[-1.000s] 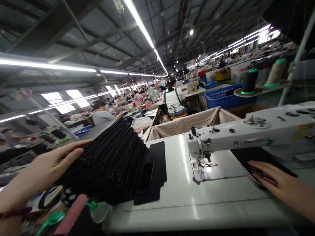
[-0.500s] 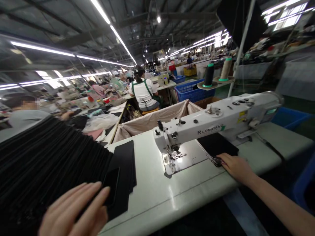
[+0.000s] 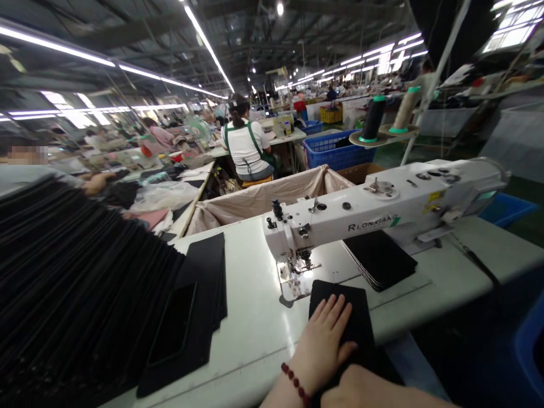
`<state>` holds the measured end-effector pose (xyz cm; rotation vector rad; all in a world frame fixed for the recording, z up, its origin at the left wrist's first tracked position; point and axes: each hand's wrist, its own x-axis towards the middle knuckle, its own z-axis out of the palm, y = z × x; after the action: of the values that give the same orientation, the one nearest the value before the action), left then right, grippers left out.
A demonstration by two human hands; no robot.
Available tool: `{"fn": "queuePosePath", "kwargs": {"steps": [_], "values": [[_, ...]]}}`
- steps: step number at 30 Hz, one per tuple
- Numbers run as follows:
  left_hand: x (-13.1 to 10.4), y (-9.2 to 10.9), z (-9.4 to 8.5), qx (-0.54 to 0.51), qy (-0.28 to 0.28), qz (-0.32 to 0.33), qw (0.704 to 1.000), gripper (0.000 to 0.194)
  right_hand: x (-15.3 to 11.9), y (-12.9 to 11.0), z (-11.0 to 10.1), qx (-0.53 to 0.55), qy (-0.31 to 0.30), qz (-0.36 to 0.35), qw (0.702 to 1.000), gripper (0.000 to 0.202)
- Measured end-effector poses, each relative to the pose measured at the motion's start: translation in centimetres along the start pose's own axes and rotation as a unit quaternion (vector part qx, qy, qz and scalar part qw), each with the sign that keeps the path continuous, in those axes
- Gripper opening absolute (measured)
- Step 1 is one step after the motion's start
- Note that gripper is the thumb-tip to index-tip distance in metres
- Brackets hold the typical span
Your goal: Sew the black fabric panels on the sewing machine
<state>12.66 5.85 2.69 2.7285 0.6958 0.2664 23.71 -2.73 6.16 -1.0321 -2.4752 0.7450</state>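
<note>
My left hand [image 3: 325,340], with a dark red bead bracelet at its wrist, lies flat on a black fabric panel [image 3: 359,309], fingers stretched out. The panel lies at the table's front edge, just before the needle area of a white sewing machine [image 3: 335,212]. Low in the view, my right hand [image 3: 361,388] is closed at the panel's near part; its fingertips are hidden. Under the machine's arm rests a small stack of black panels [image 3: 382,260], apart from both hands.
At left, a tall leaning pile of black pieces [image 3: 85,283] stands beside flat black panels [image 3: 206,260] with a phone [image 3: 174,323] on them. Behind the table hangs a cloth-lined bin [image 3: 255,198]. Thread cones [image 3: 374,119] stand at back right. A co-worker [image 3: 246,139] sits ahead.
My left hand has moved right, from beside the phone onto a black panel before the needle. My right hand has left the small stack and come down toward me. The view has shifted slightly.
</note>
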Motion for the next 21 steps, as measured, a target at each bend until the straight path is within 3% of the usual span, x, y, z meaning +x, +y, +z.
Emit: {"fn": "queuePosePath", "kwargs": {"steps": [2,4,7,10,13,16,21], "values": [[-2.0,-0.8,1.7,0.036,-0.002,-0.011,0.999,0.069,0.8,1.1,-1.3,0.018,0.008,0.011,1.000,0.020],[-4.8,-1.6,2.2,0.062,0.009,-0.043,0.997,0.067,2.2,2.8,-2.9,0.025,0.031,0.041,0.998,0.028],[-8.8,-2.4,1.2,0.097,0.025,-0.120,0.988,0.068,5.4,5.9,-4.2,-0.015,0.083,0.112,0.990,0.038],[-11.1,-3.1,-0.5,0.122,0.035,-0.188,0.974,0.066,8.3,8.2,-4.2,-0.099,0.080,0.136,0.983,0.049],[-11.1,-4.0,-1.8,0.124,0.046,-0.228,0.965,0.062,9.1,9.2,-3.7,-0.137,0.066,0.155,0.976,0.051],[-9.7,-5.1,-2.7,0.115,0.059,-0.243,0.961,0.061,8.1,9.6,-3.3,-0.147,0.069,0.183,0.970,0.048],[-6.4,-7.1,-3.5,0.084,0.067,-0.204,0.973,0.062,6.7,10.2,-2.5,-0.171,0.074,0.201,0.962,0.050]]}}
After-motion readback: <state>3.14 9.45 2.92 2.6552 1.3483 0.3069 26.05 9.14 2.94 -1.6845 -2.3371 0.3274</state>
